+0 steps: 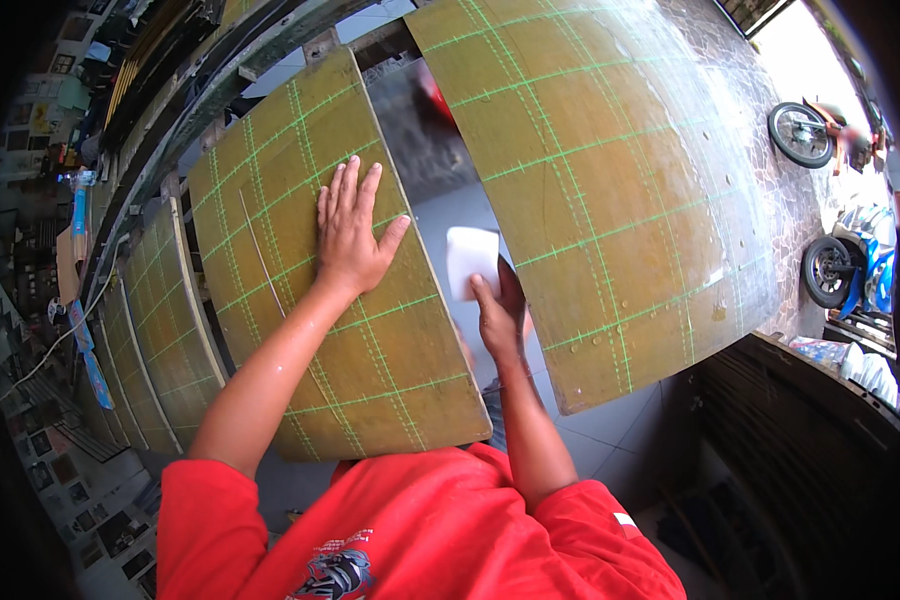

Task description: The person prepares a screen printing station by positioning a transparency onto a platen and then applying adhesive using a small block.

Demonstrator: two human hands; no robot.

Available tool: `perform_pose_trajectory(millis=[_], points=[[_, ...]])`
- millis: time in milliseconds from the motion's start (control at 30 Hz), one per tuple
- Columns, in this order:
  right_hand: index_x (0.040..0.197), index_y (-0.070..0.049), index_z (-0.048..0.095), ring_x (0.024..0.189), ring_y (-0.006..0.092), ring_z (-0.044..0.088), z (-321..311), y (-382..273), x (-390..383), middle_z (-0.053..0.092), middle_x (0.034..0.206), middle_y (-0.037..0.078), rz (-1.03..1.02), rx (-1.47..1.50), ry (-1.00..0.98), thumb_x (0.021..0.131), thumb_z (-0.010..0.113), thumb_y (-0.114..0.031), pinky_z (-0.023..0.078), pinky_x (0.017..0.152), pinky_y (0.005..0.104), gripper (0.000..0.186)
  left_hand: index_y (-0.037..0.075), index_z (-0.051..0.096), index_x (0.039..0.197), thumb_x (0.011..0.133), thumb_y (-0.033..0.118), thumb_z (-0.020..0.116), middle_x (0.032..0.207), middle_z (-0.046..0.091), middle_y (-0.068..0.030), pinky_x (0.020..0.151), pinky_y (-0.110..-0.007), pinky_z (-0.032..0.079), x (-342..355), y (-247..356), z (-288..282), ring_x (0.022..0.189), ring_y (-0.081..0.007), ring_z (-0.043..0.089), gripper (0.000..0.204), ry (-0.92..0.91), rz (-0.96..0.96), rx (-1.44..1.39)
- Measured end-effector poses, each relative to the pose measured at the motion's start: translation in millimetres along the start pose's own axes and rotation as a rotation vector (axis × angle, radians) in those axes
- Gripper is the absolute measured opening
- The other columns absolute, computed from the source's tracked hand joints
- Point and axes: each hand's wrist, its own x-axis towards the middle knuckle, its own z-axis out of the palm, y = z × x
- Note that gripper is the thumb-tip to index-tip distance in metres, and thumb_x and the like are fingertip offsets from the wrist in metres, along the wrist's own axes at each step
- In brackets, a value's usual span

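My left hand (350,235) lies flat, fingers spread, on a curved yellow-brown panel (390,330) marked with green solid and dashed grid lines. My right hand (500,312) grips a white flat rectangular piece (473,258) by its lower edge, the thumb on its upper face. Whether the piece is plastic or folded sheet I cannot tell. It is over the gap between this panel and a larger grid-marked panel (590,230) on the right, whose surface has wet-looking spots.
More grid-marked panels (175,330) stand at the left beside a dark rail frame (195,110). Tiled floor (610,440) shows through the gap and below the right panel. Two motorcycles, one orange (820,135) and one blue (850,270), stand at the far right. A dark slatted structure (800,400) is at the lower right.
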Motion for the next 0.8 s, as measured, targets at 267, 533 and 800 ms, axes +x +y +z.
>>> perform_pose_trajectory(millis=[267, 533, 800], points=[[0.125, 0.001, 0.057, 0.103, 0.019, 0.06, 16.1, 1.6, 5.7, 0.063, 0.112, 0.014, -0.191, -0.196, 0.11, 0.091, 0.063, -0.011, 0.048, 0.089, 0.0314, 0.036, 0.011, 0.032, 0.148, 0.093, 0.053, 0.048, 0.154, 0.026, -0.0199, 0.115, -0.052, 0.015, -3.1, -2.4, 0.0, 0.143, -0.0375, 0.023, 0.071, 0.016, 0.008, -0.003], [0.126, 0.001, 0.057, 0.095, 0.0186, 0.064, 16.4, 1.4, 8.7, 0.064, 0.111, 0.012, -0.242, -0.234, 0.158, 0.09, 0.062, -0.003, 0.051, 0.081, 0.0299, 0.036, 0.01, 0.032, 0.148, 0.093, 0.053, 0.047, 0.154, 0.027, -0.0203, 0.115, -0.052, 0.016, 1.2, 0.5, -0.1, 0.142, -0.0382, 0.024, 0.072, 0.016, 0.022, 0.013], [0.127, 0.002, 0.056, 0.097, 0.0171, 0.061, 18.7, 9.1, 7.4, 0.062, 0.111, 0.011, -0.246, -0.122, 0.172, 0.094, 0.06, -0.011, 0.049, 0.084, 0.0289, 0.035, 0.011, 0.032, 0.148, 0.092, 0.056, 0.047, 0.154, 0.026, -0.0198, 0.115, -0.052, 0.015, 1.9, 0.6, 0.1, 0.143, -0.0374, 0.024, 0.073, 0.023, 0.017, -0.001]])
